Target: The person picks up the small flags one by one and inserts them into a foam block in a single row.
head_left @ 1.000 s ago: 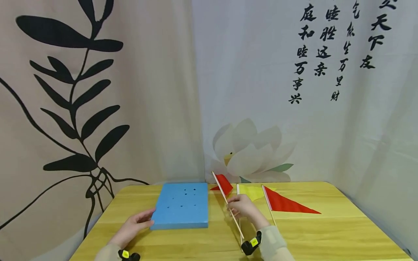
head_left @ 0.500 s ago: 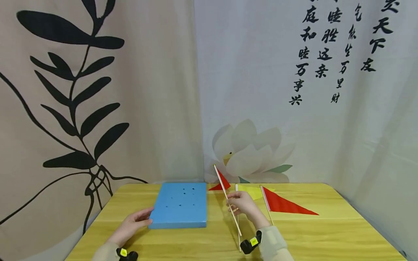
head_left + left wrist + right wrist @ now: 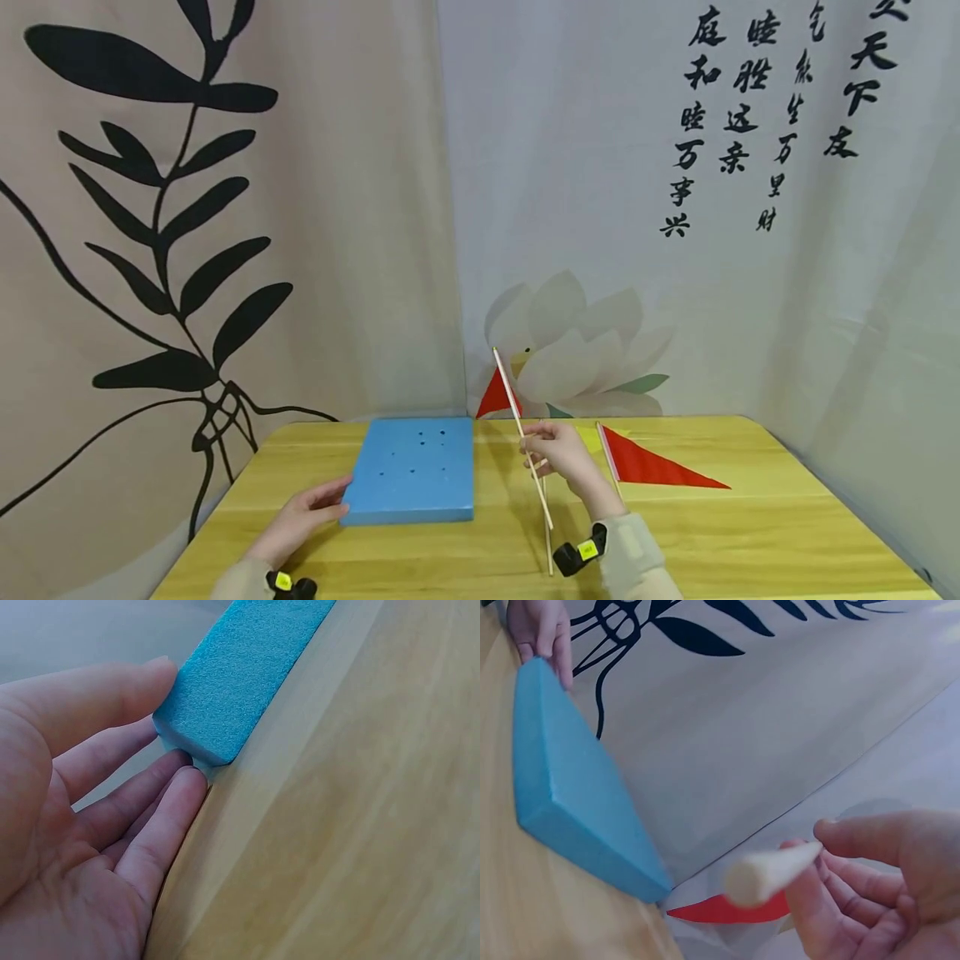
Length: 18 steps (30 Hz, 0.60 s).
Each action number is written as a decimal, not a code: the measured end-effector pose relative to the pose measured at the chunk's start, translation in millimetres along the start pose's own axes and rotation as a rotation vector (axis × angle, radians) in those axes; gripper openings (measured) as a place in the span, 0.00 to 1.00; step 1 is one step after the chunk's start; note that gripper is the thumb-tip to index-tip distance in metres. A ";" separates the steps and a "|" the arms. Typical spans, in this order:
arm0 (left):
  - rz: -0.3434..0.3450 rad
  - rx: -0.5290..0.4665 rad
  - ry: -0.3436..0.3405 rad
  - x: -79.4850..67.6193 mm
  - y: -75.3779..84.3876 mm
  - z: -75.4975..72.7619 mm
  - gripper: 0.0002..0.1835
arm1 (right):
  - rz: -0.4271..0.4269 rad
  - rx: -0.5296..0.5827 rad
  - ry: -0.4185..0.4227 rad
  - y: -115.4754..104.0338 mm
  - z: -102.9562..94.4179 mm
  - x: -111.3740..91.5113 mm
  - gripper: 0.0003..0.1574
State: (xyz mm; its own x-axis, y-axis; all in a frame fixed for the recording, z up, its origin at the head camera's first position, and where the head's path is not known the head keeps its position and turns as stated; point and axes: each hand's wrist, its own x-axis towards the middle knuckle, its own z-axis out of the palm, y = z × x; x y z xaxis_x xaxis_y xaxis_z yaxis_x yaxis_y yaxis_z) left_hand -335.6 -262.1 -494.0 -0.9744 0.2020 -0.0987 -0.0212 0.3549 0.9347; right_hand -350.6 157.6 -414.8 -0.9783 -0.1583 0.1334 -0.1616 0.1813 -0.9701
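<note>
My right hand pinches the thin wooden stick of a small red pennant flag between thumb and fingers. The flag is raised over the table, cloth end up, its stick leaning left. In the right wrist view the blunt lower end of the stick points at the camera. My left hand holds the near left corner of a blue foam block, which lies flat with several small holes in its top. In the left wrist view the thumb meets the block's upper edge, with fingertips along its left end.
A larger red pennant lies on the wooden table to the right. Beside it, a yellow flag is mostly hidden behind my right hand, its stick reaching toward the near edge. A printed curtain hangs behind.
My right hand has raised the red flag's cloth end and tipped its stick more upright. The cloth now hangs left of the stick. My left hand stays at the block's corner.
</note>
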 end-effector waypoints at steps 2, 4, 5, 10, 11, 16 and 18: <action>0.000 -0.001 0.008 -0.7 0.0 1.0 0.36 | -0.007 0.011 0.007 -5.3 -0.8 -0.4 0.19; 0.001 -0.002 0.015 -1.7 0.2 2.2 0.36 | -0.020 0.019 0.015 -10.7 -1.7 -2.2 0.19; 0.002 -0.003 0.017 -2.6 0.4 2.7 0.36 | -0.027 0.025 0.016 -12.9 -2.1 -3.1 0.19; 0.003 -0.006 0.027 -6.3 0.8 3.6 0.36 | -0.049 0.054 0.013 -18.1 -2.3 -6.7 0.20; 0.003 -0.002 0.030 -6.2 0.8 3.6 0.36 | -0.050 0.064 0.017 -18.2 -2.1 -7.1 0.20; 0.003 -0.006 0.032 -2.2 1.0 3.3 0.36 | -0.077 0.121 0.057 -17.1 -0.4 -5.3 0.20; 0.007 -0.005 0.033 -0.7 1.3 3.0 0.36 | -0.090 0.138 0.069 -17.4 0.5 -3.6 0.20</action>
State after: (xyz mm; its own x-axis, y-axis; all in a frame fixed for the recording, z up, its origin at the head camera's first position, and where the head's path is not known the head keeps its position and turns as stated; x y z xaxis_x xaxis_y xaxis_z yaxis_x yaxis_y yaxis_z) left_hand -334.3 -259.0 -493.8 -0.9813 0.1743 -0.0813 -0.0156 0.3491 0.9369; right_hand -344.2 154.5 -398.6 -0.9680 -0.1000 0.2301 -0.2345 0.0338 -0.9715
